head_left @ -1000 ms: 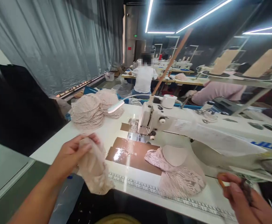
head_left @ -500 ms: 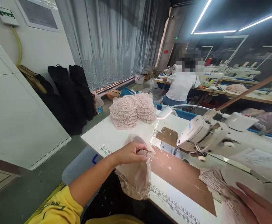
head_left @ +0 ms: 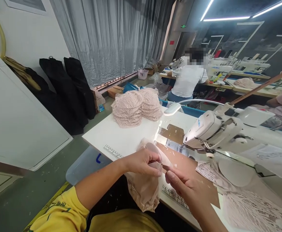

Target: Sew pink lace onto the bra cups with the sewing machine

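Observation:
My left hand [head_left: 144, 162] pinches a beige cup-shaped fabric piece [head_left: 143, 190] with sheer mesh and a ruffled lower edge, which hangs over the table's front edge. A smooth pale cup [head_left: 164, 154] of it shows beyond my fingers. Close by on the right, my right hand [head_left: 183, 183] has thumb and forefinger pressed together at the fabric's edge. What lies between those fingertips is too small to make out. More beige lace pieces with a round pad [head_left: 236, 172] lie at the right, below the white sewing machine [head_left: 218, 129].
Stacked beige lace cups [head_left: 137, 106] stand at the back of the white table [head_left: 97, 133], which has printed ruler scales. A lamp [head_left: 172, 109] on a bent arm hangs beside the machine. A translucent bin [head_left: 83, 169] sits below left. Another person [head_left: 188, 80] sits at a machine ahead.
My right hand has left the lace pieces at the right and come in beside my left hand at the held fabric. My left hand has shifted slightly right with it.

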`<state>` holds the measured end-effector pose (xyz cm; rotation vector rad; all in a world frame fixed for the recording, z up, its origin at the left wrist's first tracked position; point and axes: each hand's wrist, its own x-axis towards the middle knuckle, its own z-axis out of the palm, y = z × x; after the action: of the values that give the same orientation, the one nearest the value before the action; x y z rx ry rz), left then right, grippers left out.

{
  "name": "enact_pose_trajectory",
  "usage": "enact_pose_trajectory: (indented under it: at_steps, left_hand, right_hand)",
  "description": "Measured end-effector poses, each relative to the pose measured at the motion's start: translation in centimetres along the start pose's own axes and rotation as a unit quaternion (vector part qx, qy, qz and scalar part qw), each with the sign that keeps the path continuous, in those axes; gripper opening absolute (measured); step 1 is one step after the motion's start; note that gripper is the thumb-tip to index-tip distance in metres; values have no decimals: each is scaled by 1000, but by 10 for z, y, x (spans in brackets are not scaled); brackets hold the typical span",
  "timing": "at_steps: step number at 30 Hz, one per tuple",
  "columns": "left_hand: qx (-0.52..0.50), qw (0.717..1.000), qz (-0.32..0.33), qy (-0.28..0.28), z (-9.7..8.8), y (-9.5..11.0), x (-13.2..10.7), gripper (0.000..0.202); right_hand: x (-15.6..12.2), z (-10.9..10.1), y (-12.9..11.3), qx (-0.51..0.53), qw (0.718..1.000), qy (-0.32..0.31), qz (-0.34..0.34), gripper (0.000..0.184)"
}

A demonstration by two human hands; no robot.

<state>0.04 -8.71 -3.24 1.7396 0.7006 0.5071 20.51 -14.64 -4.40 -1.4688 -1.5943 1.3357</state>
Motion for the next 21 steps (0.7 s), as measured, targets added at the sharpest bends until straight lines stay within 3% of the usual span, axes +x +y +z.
enact_pose_trajectory:
  at_steps: [3, 12, 17, 21]
  left_hand:
    - [5, 1000, 12, -15, 2, -1, 0, 27]
    - [16, 999, 29, 5, 8, -6, 7, 27]
    - [30, 999, 32, -3, 13, -6, 8, 24]
    - [-13, 1000, 19, -6, 16, -8, 7, 47]
  right_hand:
    - [4, 2, 0, 34, 999, -16, 0, 47]
    - [-3, -6, 7, 62, 998, 28, 11, 41]
    - [-2, -6, 4, 18, 999, 25, -25, 44]
    - [-1, -4, 4, -9, 997, 58, -52, 38]
